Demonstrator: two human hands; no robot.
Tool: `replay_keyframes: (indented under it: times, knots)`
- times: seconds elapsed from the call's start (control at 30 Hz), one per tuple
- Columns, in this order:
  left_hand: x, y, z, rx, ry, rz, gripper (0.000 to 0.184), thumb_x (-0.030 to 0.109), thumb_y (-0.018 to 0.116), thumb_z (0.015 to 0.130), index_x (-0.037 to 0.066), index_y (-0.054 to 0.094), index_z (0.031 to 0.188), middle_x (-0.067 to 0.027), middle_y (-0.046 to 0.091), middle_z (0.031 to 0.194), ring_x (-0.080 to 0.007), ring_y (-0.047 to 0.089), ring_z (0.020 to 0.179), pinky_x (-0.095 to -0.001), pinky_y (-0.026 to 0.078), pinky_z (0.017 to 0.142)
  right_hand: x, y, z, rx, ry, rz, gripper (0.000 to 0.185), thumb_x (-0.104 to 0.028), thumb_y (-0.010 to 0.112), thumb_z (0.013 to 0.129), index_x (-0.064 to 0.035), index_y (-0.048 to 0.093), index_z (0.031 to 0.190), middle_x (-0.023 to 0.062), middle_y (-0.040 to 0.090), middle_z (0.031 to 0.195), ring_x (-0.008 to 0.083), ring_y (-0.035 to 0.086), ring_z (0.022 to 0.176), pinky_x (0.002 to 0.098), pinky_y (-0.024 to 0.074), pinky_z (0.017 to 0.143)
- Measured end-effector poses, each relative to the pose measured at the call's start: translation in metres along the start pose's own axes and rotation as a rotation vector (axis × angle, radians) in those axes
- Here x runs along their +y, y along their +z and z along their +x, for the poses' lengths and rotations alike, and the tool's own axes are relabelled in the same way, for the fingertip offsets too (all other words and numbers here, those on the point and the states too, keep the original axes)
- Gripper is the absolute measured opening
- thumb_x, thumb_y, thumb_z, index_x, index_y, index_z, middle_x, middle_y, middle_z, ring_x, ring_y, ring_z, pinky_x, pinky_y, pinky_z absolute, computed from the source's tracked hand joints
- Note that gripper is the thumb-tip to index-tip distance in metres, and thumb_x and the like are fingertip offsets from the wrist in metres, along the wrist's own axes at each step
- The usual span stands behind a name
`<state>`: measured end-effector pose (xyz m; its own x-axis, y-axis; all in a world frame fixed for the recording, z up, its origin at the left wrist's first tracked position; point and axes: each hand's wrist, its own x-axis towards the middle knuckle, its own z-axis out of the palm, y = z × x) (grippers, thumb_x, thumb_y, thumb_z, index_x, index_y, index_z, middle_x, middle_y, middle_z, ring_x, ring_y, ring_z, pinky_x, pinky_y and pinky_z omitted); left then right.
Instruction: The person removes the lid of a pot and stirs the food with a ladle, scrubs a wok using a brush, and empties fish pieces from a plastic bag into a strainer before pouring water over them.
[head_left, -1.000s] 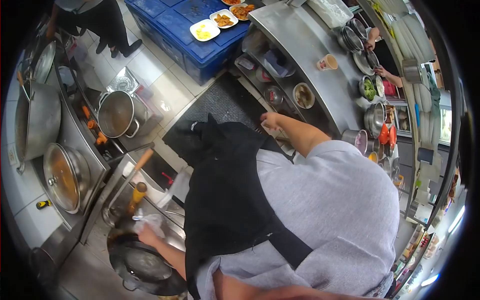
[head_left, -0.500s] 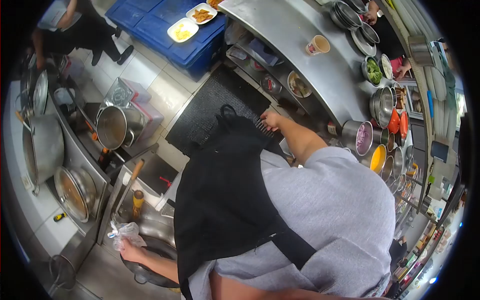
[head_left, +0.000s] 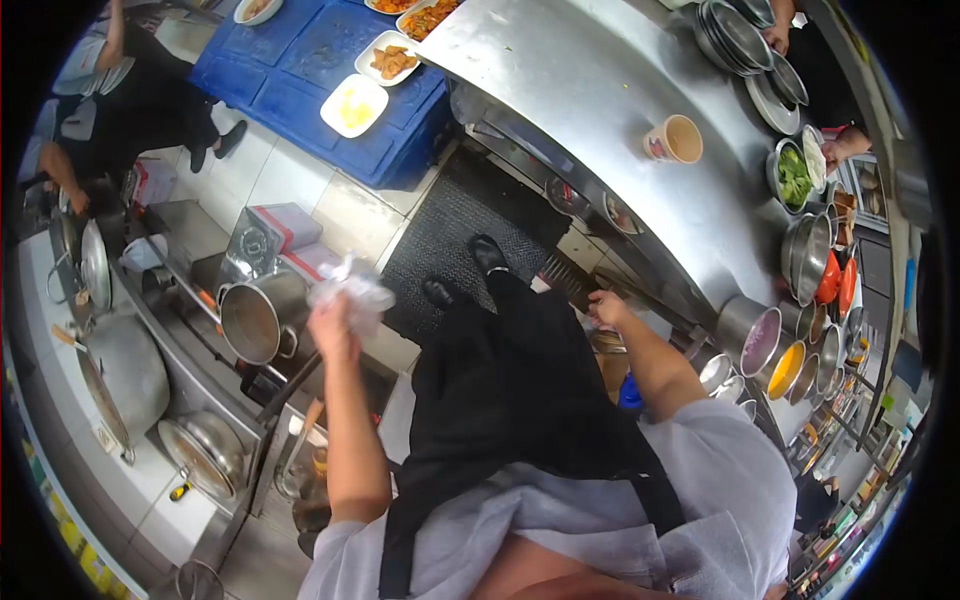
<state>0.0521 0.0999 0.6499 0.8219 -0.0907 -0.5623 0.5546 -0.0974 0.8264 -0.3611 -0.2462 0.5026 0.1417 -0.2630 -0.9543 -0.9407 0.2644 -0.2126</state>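
Observation:
My left hand (head_left: 335,328) is closed around a crumpled clear plastic bag (head_left: 355,295), held up above the floor near a large metal stockpot (head_left: 255,320). The bag's contents are not clear to me. My right hand (head_left: 607,310) is at the low front of the steel counter (head_left: 570,70), beside a slatted dark panel (head_left: 562,275). Its fingers are curled, and what they grip, if anything, is hidden. Just below that hand, an opening shows a blue item (head_left: 629,391) and other contents, partly covered by my arm.
A blue chest (head_left: 285,80) carries several plates of food. On the counter stand a paper cup (head_left: 673,139), a bowl of greens (head_left: 793,177) and several metal containers. Lidded pots (head_left: 203,455) line the left side. Other people stand at left and behind the counter. A black mat (head_left: 450,225) covers the floor.
My left hand has lifted the plastic bag away from the wok area, forward and to the right. My right hand has shifted back and right from the slatted panel. My view has turned.

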Motion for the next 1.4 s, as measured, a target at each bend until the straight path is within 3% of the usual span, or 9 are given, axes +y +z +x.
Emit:
replay_keyframes:
  times: [0.13, 0.4, 0.5, 0.6, 0.77, 0.87, 0.97, 1.07, 1.4]
  knots:
    - [-0.108, 0.129, 0.086, -0.366, -0.205, -0.287, 0.033, 0.011, 0.069, 0.079, 0.000, 0.059, 0.108, -0.0097, 0.062, 0.102, -0.0212, 0.062, 0.092, -0.0361, 0.050, 0.080, 0.018, 0.024, 0.042, -0.006, -0.041, 0.221, 0.042, -0.008, 0.058, 0.089, -0.0114, 0.051, 0.131, 0.0028, 0.055, 0.070, 0.0130, 0.052, 0.053, 0.0311, 0.0448, 0.045]
    - [-0.378, 0.403, 0.149, -0.481, -0.524, -0.344, 0.043, 0.008, 0.077, 0.076, -0.005, 0.058, 0.112, -0.0126, 0.066, 0.100, -0.0240, 0.066, 0.084, -0.0364, 0.053, 0.078, 0.039, 0.005, 0.107, 0.252, -0.094, 0.459, 0.043, -0.001, 0.053, 0.090, -0.0107, 0.051, 0.132, 0.0013, 0.059, 0.094, 0.0110, 0.056, 0.083, 0.0287, 0.0480, 0.067]
    - [-0.423, 0.433, 0.160, -0.700, -0.684, 0.026, 0.088, 0.035, 0.080, 0.076, 0.009, 0.031, 0.144, -0.0145, 0.049, 0.138, -0.0320, 0.043, 0.128, -0.0570, 0.034, 0.099, 0.045, -0.002, 0.118, 0.300, -0.130, 0.400, 0.042, 0.002, 0.048, 0.090, -0.0105, 0.052, 0.130, 0.0003, 0.060, 0.095, 0.0109, 0.056, 0.084, 0.0282, 0.0481, 0.068]
    - [-0.394, 0.382, 0.172, -0.456, -0.526, 0.390, 0.100, 0.036, 0.080, 0.076, -0.007, 0.023, 0.145, -0.0234, 0.041, 0.143, -0.0329, 0.044, 0.130, -0.0402, 0.038, 0.105, 0.047, 0.012, 0.100, 0.315, -0.133, 0.457, 0.041, 0.002, 0.048, 0.090, -0.0096, 0.053, 0.129, 0.0013, 0.061, 0.097, 0.0108, 0.058, 0.087, 0.0276, 0.0474, 0.064]
    - [-0.256, 0.195, 0.187, -0.462, -0.407, 0.337, 0.095, 0.031, 0.073, 0.083, -0.007, 0.013, 0.148, -0.0268, 0.042, 0.142, -0.0341, 0.045, 0.130, -0.0425, 0.037, 0.107, 0.000, 0.031, 0.064, 0.216, -0.390, 0.101, 0.035, -0.005, 0.051, 0.090, -0.0077, 0.054, 0.125, 0.0038, 0.063, 0.084, 0.0126, 0.060, 0.076, 0.0283, 0.0485, 0.064]
    - [-0.176, 0.072, 0.193, -0.240, -0.163, 0.650, 0.081, 0.041, 0.073, 0.081, 0.000, 0.038, 0.141, -0.0197, 0.054, 0.132, -0.0317, 0.050, 0.123, -0.0441, 0.047, 0.092, 0.021, 0.050, 0.120, 0.291, -0.865, -0.085, 0.033, -0.007, 0.054, 0.087, -0.0096, 0.057, 0.120, 0.0019, 0.056, 0.072, 0.0122, 0.051, 0.058, 0.0298, 0.0418, 0.049]
    - [-0.038, -0.014, 0.138, -0.114, -0.213, 0.498, 0.071, 0.037, 0.072, 0.084, 0.005, 0.042, 0.140, -0.0133, 0.060, 0.120, -0.0214, 0.058, 0.109, -0.0355, 0.048, 0.072, -0.027, 0.038, 0.140, -0.238, -0.239, 0.087, 0.039, -0.044, 0.048, 0.090, -0.0176, 0.058, 0.116, 0.0074, 0.059, 0.075, 0.0226, 0.056, 0.057, 0.0453, 0.0404, 0.042]
    - [0.060, -0.074, 0.068, -0.006, -0.113, 0.380, 0.060, 0.032, 0.068, 0.087, 0.006, 0.045, 0.137, -0.0096, 0.063, 0.116, -0.0181, 0.062, 0.099, -0.0308, 0.047, 0.071, -0.152, 0.029, 0.055, -0.236, -0.301, -0.379, 0.044, 0.004, 0.051, 0.083, -0.0081, 0.053, 0.125, 0.0101, 0.065, 0.085, 0.0178, 0.061, 0.063, 0.0357, 0.0511, 0.050]
    - [0.024, -0.211, -0.162, 0.300, 0.198, -0.496, 0.056, 0.034, 0.059, 0.094, 0.011, 0.037, 0.140, -0.0161, 0.059, 0.126, -0.0281, 0.062, 0.105, -0.0425, 0.050, 0.088, -0.452, 0.168, -0.018, -0.366, -0.804, -0.667, 0.036, -0.006, 0.039, 0.089, -0.0044, 0.051, 0.123, 0.0103, 0.053, 0.057, 0.0210, 0.052, 0.043, 0.0362, 0.0385, 0.036]
